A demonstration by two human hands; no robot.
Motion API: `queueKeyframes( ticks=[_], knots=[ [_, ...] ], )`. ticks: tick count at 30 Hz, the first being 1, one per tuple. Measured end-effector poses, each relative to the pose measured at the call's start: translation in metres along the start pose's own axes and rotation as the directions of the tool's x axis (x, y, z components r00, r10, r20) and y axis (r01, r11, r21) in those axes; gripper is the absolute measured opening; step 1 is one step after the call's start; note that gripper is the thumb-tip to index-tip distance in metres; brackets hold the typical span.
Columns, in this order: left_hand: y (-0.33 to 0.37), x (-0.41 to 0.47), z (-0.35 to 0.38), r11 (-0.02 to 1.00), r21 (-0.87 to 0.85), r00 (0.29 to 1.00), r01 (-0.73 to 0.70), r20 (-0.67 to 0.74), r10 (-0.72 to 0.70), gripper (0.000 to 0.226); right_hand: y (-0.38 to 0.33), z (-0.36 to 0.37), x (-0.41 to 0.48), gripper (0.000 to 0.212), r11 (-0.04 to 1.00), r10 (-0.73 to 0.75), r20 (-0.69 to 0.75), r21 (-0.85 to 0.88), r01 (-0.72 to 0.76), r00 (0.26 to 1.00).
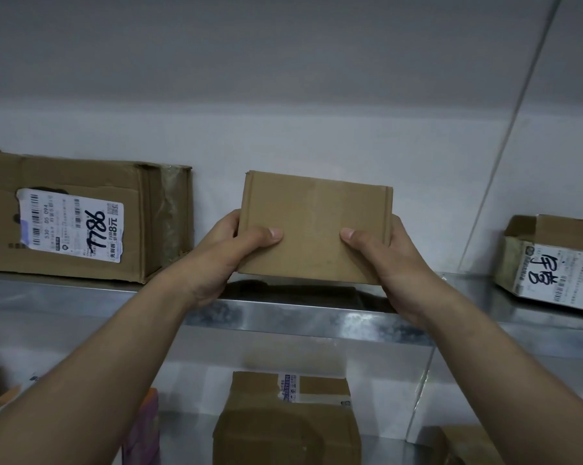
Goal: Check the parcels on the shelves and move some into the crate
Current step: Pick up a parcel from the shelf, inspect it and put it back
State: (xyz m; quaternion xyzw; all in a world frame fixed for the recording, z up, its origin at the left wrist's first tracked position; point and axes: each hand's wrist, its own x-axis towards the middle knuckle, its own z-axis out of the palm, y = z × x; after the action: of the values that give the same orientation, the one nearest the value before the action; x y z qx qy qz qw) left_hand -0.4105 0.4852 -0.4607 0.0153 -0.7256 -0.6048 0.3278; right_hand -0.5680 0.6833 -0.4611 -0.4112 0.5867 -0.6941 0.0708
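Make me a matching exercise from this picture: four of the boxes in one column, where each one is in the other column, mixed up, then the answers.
Things
1. plain brown box
2. box marked 7786
3. open-topped box
4. taped box

Places
A. on the lower shelf
B. right end of the upper shelf
C. held between the left hand and right hand
D. left end of the upper shelf

Pairs: 1-C, 2-D, 3-B, 4-A

Held box (317, 226) between two parcels (78, 216) on shelf (283, 317).
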Motion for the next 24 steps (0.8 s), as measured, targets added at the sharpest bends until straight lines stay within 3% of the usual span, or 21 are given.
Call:
queueKeyframes(
  ticks=[4, 10, 15, 18, 21, 24],
  knots=[
    [0.000, 0.000, -0.001, 1.000, -0.004, 1.000, 0.027, 0.001, -0.027, 0.089, -0.001, 0.001, 0.000, 0.049, 1.000, 0.019, -0.008, 0.002, -0.019, 1.000],
    [0.006, -0.001, 0.004, 0.990, -0.137, 0.999, -0.014, -0.045, 0.008, 0.103, 0.000, -0.003, 0.002, 0.077, 0.999, -0.015, 0.086, -0.051, 0.019, 0.996],
    [0.008, 0.000, 0.001, 0.984, -0.175, 0.999, 0.003, -0.044, -0.011, 0.066, -0.001, -0.004, 0.001, 0.095, 0.990, -0.043, 0.219, -0.124, 0.071, 0.975],
    [0.008, -0.001, 0.004, 0.980, -0.197, 0.998, 0.021, -0.049, -0.032, 0.048, -0.005, -0.003, -0.003, 0.083, 0.993, -0.044, 0.225, -0.099, 0.068, 0.973],
    [0.010, -0.005, 0.007, 0.986, -0.164, 1.000, -0.029, 0.001, 0.030, 0.071, -0.009, 0.002, -0.008, 0.067, 0.998, 0.062, 0.154, -0.032, -0.057, 0.986],
    [0.006, -0.006, 0.006, 0.995, -0.057, 0.997, -0.081, -0.013, 0.080, 0.091, -0.014, 0.004, -0.012, 0.068, 0.989, 0.149, 0.125, 0.004, -0.151, 0.981]
  ],
)
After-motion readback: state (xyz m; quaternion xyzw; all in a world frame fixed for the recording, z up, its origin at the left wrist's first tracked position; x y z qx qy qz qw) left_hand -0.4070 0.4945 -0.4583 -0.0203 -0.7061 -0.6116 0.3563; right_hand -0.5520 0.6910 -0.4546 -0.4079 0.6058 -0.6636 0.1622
